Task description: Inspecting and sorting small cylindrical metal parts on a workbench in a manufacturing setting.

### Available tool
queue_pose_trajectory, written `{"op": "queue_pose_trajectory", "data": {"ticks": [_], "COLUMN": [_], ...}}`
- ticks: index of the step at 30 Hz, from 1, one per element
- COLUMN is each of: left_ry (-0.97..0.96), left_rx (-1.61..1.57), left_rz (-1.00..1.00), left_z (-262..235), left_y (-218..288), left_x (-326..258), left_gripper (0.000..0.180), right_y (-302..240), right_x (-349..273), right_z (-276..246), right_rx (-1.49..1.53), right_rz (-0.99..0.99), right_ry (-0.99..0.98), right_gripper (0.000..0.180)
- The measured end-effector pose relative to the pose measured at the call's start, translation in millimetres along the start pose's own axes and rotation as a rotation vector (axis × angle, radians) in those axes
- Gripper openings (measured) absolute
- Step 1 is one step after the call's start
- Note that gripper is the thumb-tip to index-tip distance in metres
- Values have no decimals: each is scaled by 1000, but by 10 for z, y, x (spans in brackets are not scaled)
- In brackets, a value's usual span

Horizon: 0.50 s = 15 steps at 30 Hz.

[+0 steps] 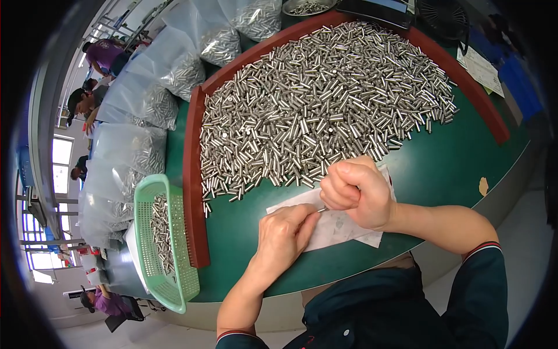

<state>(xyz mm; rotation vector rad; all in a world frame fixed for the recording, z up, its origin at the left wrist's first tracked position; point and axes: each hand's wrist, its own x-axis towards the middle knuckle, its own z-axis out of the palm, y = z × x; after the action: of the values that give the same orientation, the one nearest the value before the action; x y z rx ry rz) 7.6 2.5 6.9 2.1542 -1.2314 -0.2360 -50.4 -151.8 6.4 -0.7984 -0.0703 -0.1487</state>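
My left hand (282,232) is closed in a pinch, its thumb and forefinger pressed together over a white paper sheet (334,232). My right hand (360,192) is curled into a fist just to the right and slightly farther off. A thin, shiny tip shows in the small gap between the two hands; its kind is too small to tell, and the fingers hide what each hand holds. Beyond them a big heap of short metal pins (325,99) spreads over the green tabletop (430,174).
Dark red rails (195,174) border the heap. A light green basket (183,256) with metal pins stands at the left. Clear bags (157,104) of pins line the left and far edge. A metal bowl (308,7) and dark fan (444,23) are at the back. Other people work at far left.
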Motion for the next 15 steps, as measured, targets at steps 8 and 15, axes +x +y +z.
{"op": "queue_pose_trajectory", "data": {"ticks": [8,15], "left_ry": [45,40], "left_rx": [-21,-8], "left_rz": [29,5], "left_z": [24,20], "left_y": [-23,-14], "left_x": [-5,-15], "left_gripper": [7,6], "right_y": [32,36], "right_x": [-13,-6], "right_z": [-12,-6], "right_rx": [3,6], "right_rz": [-11,10], "right_ry": [6,22], "right_gripper": [41,41]}}
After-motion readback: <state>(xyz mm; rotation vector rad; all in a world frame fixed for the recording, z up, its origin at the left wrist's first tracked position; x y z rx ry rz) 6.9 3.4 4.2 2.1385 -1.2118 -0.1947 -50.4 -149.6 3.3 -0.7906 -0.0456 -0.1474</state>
